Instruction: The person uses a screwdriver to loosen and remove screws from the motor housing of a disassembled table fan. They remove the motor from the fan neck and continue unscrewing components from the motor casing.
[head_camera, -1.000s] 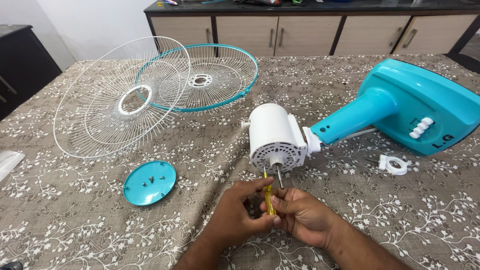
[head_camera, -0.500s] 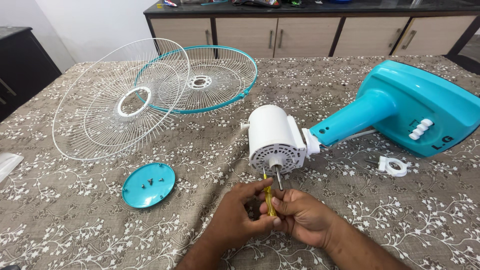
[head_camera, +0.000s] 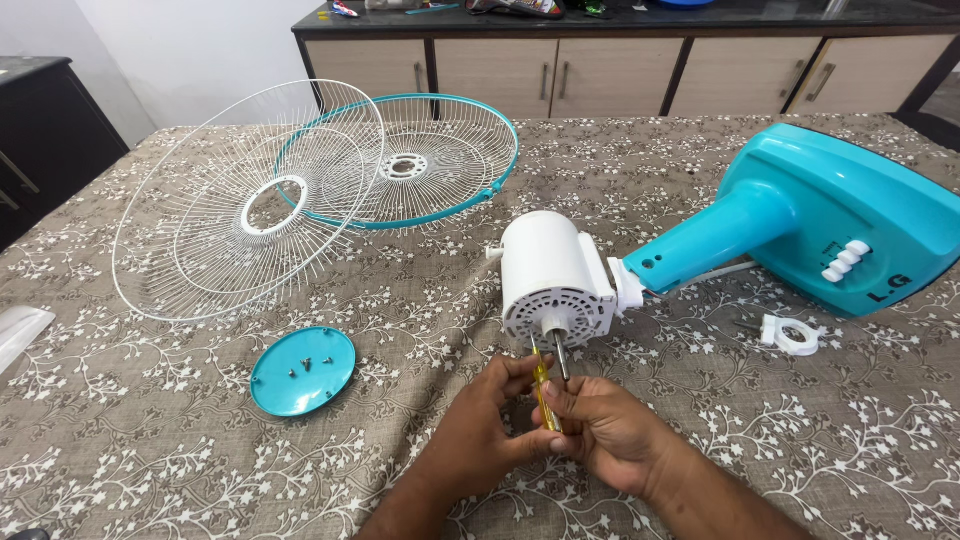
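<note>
Little has changed since a second ago: at lower centre both the left hand (head_camera: 490, 440) and right hand (head_camera: 610, 435) stay closed round the yellow screwdriver (head_camera: 543, 385), its tip still at the white motor (head_camera: 555, 280) face just above.

Little changed over the second. Both hands edged slightly up toward the white motor housing (head_camera: 553, 275). The left hand (head_camera: 478, 430) and right hand (head_camera: 605, 432) now sit a bit closer to its front face than a second ago. The yellow-handled screwdriver (head_camera: 543, 385) pinched between them is tilted slightly more upright, its tip now up at the lower rim of the housing, just left of the metal shaft (head_camera: 561, 352). Fingers of the right hand have curled a little tighter round the handle. The view itself has shifted a touch leftward, so the teal disc (head_camera: 303, 369) shows slightly lower and further left than before.
</note>
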